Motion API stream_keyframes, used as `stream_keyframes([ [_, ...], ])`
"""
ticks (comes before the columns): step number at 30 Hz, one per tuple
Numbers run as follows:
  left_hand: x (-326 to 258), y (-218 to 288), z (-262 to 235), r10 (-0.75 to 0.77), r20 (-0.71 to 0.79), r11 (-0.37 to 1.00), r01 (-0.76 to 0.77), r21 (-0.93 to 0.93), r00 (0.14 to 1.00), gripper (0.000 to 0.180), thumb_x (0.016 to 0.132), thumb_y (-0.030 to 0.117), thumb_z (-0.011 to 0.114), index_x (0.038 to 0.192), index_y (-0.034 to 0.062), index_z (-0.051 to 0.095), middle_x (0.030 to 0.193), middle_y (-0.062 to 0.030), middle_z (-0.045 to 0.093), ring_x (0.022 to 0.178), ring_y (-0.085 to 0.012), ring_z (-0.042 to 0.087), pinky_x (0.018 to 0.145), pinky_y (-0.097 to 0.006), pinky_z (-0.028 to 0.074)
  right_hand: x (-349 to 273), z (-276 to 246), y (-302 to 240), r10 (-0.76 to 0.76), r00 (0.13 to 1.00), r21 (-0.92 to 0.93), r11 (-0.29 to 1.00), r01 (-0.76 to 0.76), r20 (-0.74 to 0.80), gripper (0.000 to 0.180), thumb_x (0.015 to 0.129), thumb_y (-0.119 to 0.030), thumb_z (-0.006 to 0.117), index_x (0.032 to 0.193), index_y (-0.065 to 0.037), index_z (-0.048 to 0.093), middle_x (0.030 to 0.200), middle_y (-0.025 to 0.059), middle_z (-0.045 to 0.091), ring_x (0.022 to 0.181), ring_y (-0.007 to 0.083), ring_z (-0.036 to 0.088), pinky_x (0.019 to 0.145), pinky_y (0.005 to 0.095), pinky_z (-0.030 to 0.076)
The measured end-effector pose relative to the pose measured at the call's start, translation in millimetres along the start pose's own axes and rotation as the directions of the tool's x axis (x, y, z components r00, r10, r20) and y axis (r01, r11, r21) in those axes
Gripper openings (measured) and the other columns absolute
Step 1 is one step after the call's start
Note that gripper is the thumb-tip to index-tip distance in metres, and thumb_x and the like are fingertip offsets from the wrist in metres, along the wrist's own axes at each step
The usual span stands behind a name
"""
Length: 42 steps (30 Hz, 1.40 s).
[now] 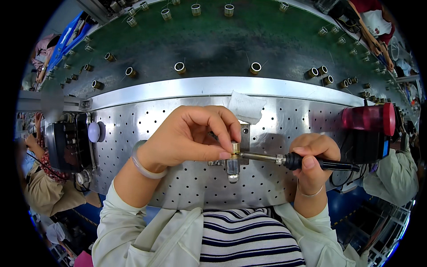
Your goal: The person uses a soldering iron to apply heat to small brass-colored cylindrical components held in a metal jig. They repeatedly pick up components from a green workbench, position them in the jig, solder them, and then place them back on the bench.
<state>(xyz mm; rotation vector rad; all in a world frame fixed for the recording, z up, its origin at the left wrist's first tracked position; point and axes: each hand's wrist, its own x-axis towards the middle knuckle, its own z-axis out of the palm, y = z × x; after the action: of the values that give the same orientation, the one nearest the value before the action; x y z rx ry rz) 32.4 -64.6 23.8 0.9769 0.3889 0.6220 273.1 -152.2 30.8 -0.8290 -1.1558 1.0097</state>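
Note:
My left hand (195, 133) pinches a small brass-coloured metal cylinder (235, 146) between thumb and fingers. The cylinder stands on top of a shiny rounded metal post (232, 171), which is fixed near a metal bracket (245, 131) on the perforated plate. In my right hand (315, 158) is a soldering iron (293, 161) with a black handle, held nearly level. Its metal shaft points left, and the tip reaches the lower part of the cylinder; whether it actually touches is too small to tell.
Beyond a metal rail (178, 87) runs a dark green belt (213, 40) bearing several small metal cylinders with thin wires. A white cloth (247, 107) lies by the rail. A red container (367, 120) stands right, a black device (69, 147) left. Other people sit at both sides.

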Motion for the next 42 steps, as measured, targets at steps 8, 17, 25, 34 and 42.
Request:
stream_keyframes([
  [8,1,0,-2,0.0,0.014,1.0,0.0,0.0,1.0,0.014,0.066,-0.009,0.072,0.076,0.0008,0.068,0.098,-0.0157,0.058,0.083,-0.0175,0.059,0.078,-0.026,0.049,1,-2,0,0.007,1.0,-0.01,1.0,-0.007,0.015,0.015,0.074,-0.006,0.072,0.078,0.005,0.062,0.064,0.0097,0.059,0.05,0.0141,0.054,0.047,0.0232,0.042],
  [17,1,-1,-2,-0.01,0.018,1.0,0.01,-0.018,1.0,0.014,0.067,-0.009,0.072,0.076,0.0009,0.068,0.098,-0.0163,0.058,0.082,-0.0171,0.06,0.077,-0.025,0.05,0,-4,0,0.014,1.0,-0.045,0.999,-0.013,0.011,0.017,0.071,-0.006,0.074,0.077,0.005,0.063,0.067,0.0105,0.061,0.055,0.0163,0.056,0.051,0.0245,0.044],
  [25,2,0,-6,-0.024,0.062,0.999,0.026,-0.037,0.998,0.015,0.068,-0.008,0.072,0.081,-0.0009,0.068,0.1,-0.0172,0.059,0.084,-0.018,0.06,0.078,-0.026,0.049,0,-5,0,-0.002,1.0,-0.09,0.996,0.003,0.019,0.017,0.07,-0.006,0.074,0.075,0.005,0.062,0.067,0.0114,0.061,0.055,0.0174,0.057,0.051,0.0248,0.044],
  [34,3,2,-5,-0.156,0.035,0.988,0.156,-0.002,0.987,0.028,0.073,-0.001,0.071,0.1,-0.0064,0.067,0.098,-0.0165,0.063,0.088,-0.0187,0.059,0.079,-0.026,0.046,1,-8,0,-0.025,0.998,-0.085,0.996,0.029,0.054,0.016,0.07,-0.006,0.074,0.075,0.004,0.062,0.066,0.0118,0.061,0.055,0.0182,0.058,0.051,0.0249,0.044],
  [42,4,5,-2,-0.148,0.03,0.989,0.148,-0.002,0.988,0.031,0.07,-0.001,0.074,0.099,-0.0074,0.067,0.097,-0.016,0.063,0.088,-0.0187,0.059,0.077,-0.026,0.048,1,-7,0,-0.043,0.998,-0.101,0.994,0.048,0.05,0.015,0.074,-0.007,0.071,0.076,0.005,0.061,0.066,0.0128,0.06,0.051,0.016,0.055,0.048,0.0247,0.043],
])
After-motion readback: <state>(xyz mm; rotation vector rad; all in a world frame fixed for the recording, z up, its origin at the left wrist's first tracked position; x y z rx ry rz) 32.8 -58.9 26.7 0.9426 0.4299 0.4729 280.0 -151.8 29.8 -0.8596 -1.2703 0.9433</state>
